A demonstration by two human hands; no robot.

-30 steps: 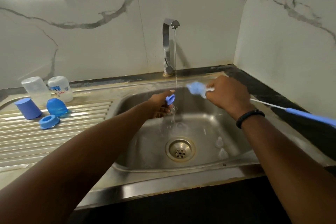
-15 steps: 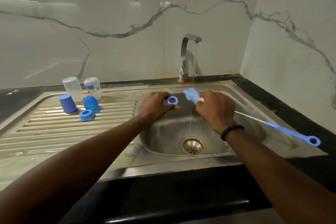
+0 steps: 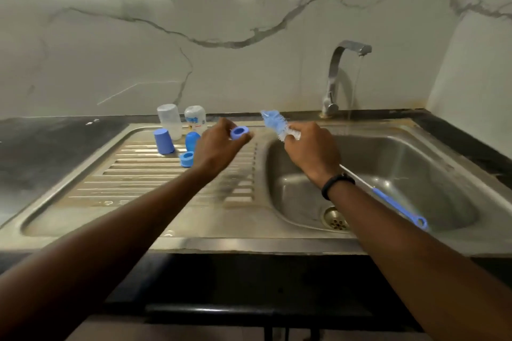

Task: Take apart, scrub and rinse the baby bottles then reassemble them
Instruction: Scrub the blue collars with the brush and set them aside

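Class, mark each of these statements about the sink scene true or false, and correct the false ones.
1. The left hand holds a blue ring. True.
2. The right hand holds a sponge. False: it grips a bottle brush just behind the bristles.
3. Water is running from the tap. True.
4. Both clear bottles lie in the sink basin. False: they stand at the back of the draining board.
5. The left hand is over the sink basin. False: it is over the draining board.
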